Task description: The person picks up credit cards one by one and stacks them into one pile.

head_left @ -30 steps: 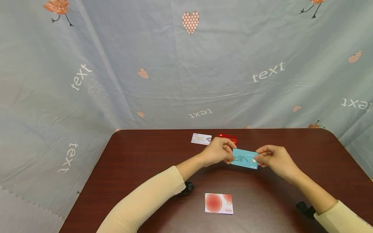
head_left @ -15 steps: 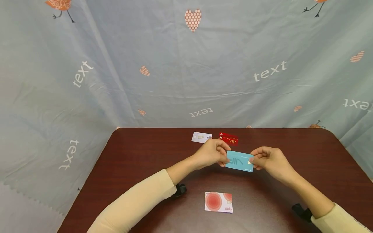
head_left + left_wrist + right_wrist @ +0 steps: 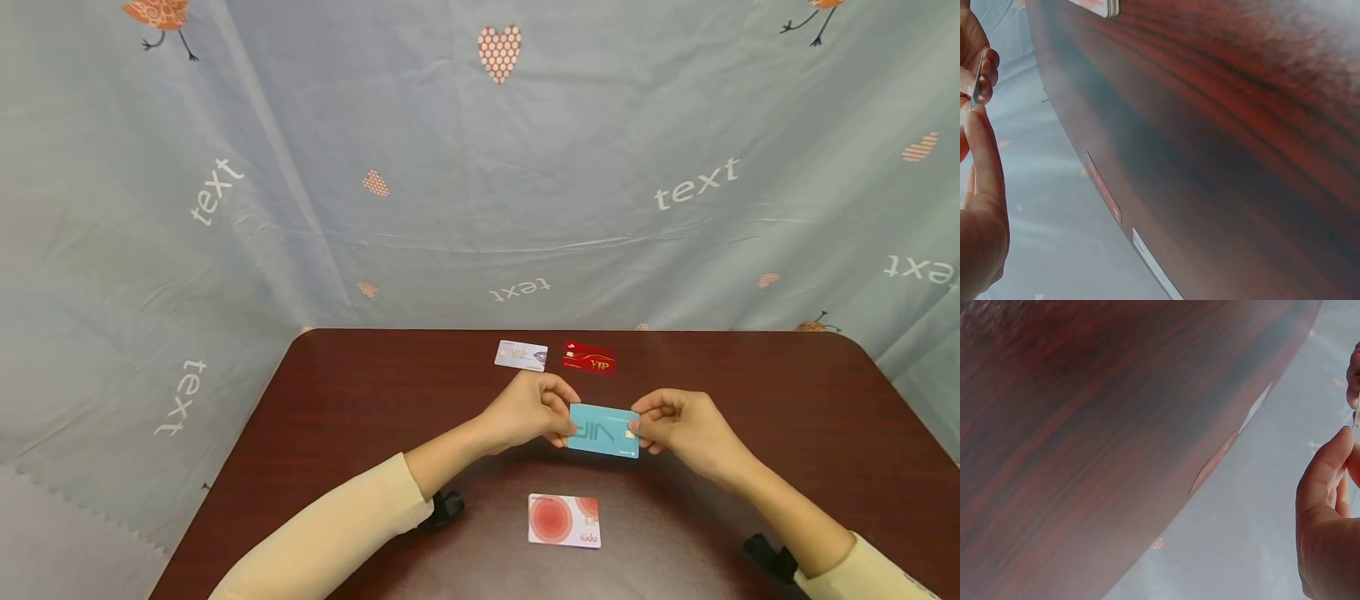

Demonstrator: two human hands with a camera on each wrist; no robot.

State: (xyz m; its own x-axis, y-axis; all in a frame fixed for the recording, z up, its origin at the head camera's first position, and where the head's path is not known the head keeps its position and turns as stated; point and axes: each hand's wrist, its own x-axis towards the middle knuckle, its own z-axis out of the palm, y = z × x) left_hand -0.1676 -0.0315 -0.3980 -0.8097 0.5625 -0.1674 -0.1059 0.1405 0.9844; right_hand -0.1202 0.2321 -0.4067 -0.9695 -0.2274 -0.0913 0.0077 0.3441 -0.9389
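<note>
A light blue VIP card [image 3: 596, 432] is held up between both hands, its printed face toward the head camera. My left hand [image 3: 528, 408] pinches its left edge between thumb and fingers. At the opposite edge, beside the gold chip, my right hand [image 3: 686, 429] pinches it the same way. Seen from the left wrist, the card [image 3: 978, 78] is nearly edge-on and clear of the table. Nearer the person lies a small stack of cards [image 3: 564, 521], the top one white with red circles.
A white VIP card [image 3: 521, 356] and a red VIP card [image 3: 588, 358] lie side by side near the far edge of the dark brown wooden table [image 3: 390, 375]. Behind it hangs a grey-blue curtain [image 3: 420, 125] printed with hearts and text.
Both hands have brought the blue card left and nearer the person, keeping their pinch on it. The red and white cards at the back now show fully.
</note>
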